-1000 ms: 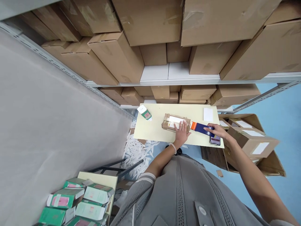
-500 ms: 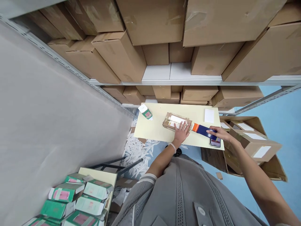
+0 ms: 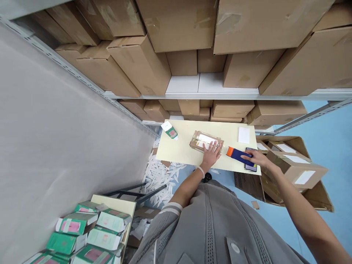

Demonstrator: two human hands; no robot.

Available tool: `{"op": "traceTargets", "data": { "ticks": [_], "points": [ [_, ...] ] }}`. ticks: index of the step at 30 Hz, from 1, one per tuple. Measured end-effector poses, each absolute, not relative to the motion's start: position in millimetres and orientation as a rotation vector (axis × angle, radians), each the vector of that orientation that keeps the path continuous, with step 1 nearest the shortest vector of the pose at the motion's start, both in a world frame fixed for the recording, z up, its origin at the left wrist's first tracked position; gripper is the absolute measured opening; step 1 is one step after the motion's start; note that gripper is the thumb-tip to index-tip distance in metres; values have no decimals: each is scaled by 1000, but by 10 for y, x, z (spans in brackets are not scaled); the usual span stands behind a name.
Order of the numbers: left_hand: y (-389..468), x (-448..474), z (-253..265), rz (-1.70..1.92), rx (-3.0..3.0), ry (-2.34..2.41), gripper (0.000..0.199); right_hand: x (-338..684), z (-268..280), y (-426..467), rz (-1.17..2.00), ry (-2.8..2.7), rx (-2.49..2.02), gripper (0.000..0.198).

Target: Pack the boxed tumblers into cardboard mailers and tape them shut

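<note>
My left hand lies on the right part of a small taped cardboard box, its fingers spread and flat. The box has a white label on top. My right hand grips a slim dark-blue box-like item with an orange end, the orange end pointing left toward the cardboard box, a short gap apart. A phone lies partly hidden beneath the right hand and the blue item. A white sheet or pad rests behind it on the pale yellow tabletop.
A green-and-white carton stands at the table's left end. Shelves of cardboard boxes rise behind. To the right, a large open carton holds labelled boxes. Several green cartons are at lower left; white paper strips cover the floor.
The blue item has shifted slightly right, away from the cardboard box, and turned a little in my right hand. The phone's upper edge now shows. My left hand stays on the box.
</note>
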State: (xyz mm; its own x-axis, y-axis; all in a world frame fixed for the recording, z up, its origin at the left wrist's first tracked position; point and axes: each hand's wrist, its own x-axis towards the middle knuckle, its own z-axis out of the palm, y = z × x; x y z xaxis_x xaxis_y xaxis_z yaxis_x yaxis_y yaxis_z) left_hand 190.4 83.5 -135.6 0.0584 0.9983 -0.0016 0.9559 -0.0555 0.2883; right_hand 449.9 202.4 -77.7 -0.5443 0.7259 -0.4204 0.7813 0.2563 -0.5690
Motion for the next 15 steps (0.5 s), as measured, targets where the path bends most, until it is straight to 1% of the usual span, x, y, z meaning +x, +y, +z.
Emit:
{"op": "traceTargets", "data": {
  "ticks": [5,15],
  "points": [
    [818,1906,-1312,173,2178,2038,60,4283,-877,2076,-1014,2372,1460,54],
    [844,1918,-1323,107,2180,2056,62,3744,-598,2252,-784,2260,1515,44]
  ]
}}
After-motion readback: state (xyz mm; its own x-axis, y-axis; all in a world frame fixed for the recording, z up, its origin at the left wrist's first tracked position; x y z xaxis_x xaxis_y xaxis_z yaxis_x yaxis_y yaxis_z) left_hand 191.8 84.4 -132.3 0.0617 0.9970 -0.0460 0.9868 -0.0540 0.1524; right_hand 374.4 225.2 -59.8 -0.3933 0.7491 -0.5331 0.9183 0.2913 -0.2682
